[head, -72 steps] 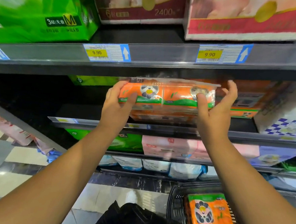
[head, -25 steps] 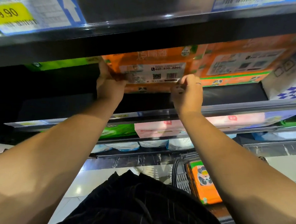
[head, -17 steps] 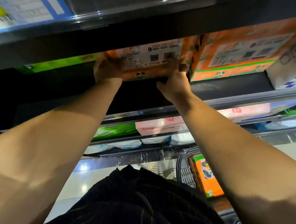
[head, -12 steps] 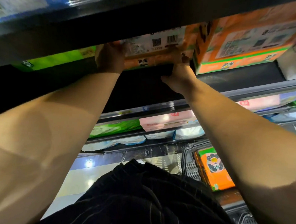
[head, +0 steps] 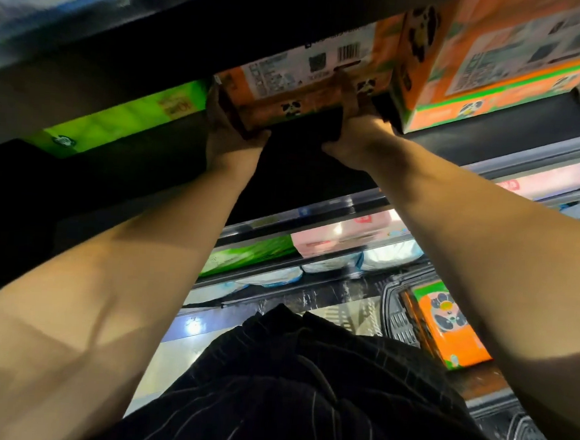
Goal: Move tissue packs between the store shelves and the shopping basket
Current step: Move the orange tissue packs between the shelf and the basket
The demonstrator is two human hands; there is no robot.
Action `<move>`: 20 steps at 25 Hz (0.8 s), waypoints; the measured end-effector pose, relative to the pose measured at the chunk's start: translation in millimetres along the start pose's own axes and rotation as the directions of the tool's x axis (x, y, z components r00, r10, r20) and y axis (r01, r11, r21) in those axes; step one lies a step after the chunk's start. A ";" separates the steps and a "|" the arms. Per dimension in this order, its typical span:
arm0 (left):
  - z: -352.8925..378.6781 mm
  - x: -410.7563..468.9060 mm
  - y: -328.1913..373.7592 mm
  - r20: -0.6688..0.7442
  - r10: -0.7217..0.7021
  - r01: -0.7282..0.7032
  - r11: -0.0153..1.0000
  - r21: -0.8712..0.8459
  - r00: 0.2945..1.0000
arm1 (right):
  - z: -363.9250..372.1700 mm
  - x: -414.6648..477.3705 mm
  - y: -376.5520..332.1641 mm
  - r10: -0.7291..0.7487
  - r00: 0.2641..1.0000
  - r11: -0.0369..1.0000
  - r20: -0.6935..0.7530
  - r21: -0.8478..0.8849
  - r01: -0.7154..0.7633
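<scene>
Tissue pack [head: 291, 79] lengthwise left-right, barcode face toward camera; left hand [head: 231, 136], right hand [head: 356, 135] grip ends

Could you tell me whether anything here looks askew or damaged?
Nothing stands out: the orange tissue pack held by the left hand and right hand sits beside a larger orange pack; nothing looks torn or spilled.

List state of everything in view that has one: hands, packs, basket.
held tissue pack: in the shelf bay, gripped at both ends; set down or not, cannot tell
left hand: grips its left end
right hand: grips its right end
large orange pack: on the shelf, right of the held one
green pack: on the shelf, to the left
basket: holds one pack
basket pack: lying in the basket
</scene>
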State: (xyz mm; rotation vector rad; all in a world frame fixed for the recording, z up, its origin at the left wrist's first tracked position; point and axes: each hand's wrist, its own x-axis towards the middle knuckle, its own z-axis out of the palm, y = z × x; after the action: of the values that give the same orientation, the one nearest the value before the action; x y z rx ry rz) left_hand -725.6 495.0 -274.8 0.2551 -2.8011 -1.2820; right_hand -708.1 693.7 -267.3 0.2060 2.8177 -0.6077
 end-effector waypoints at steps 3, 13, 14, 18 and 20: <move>8.6 -1.4 -5.9 -0.010 0.050 -0.051 0.977 -0.208 0.999 | 3.6 4.1 -4.6 -0.002 1.000 1.000 0.003 -0.006 0.002; -13.1 -41.3 18.0 0.132 0.059 -0.072 0.992 0.100 0.990 | -21.6 -49.8 15.2 -0.096 0.973 0.995 -0.211 0.019 0.103; -16.1 -53.9 20.8 0.164 0.152 -0.190 0.948 0.256 0.975 | -25.3 -68.4 20.8 -0.112 0.964 0.994 -0.240 -0.009 0.113; -9.5 -115.7 43.5 0.386 0.498 -0.627 0.676 0.388 0.776 | -27.5 -146.3 64.1 -0.155 0.923 0.985 -0.352 -0.123 0.118; 7.5 -147.8 60.8 0.454 0.550 -0.708 0.611 0.353 0.701 | -20.5 -178.6 98.3 -0.139 0.906 0.989 -0.399 -0.102 0.107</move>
State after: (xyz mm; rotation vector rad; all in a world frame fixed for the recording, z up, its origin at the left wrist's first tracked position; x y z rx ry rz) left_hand -588.6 564.9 -230.4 -0.9534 -2.9418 -0.4189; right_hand -522.7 776.0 -238.6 0.1546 3.2719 -0.5297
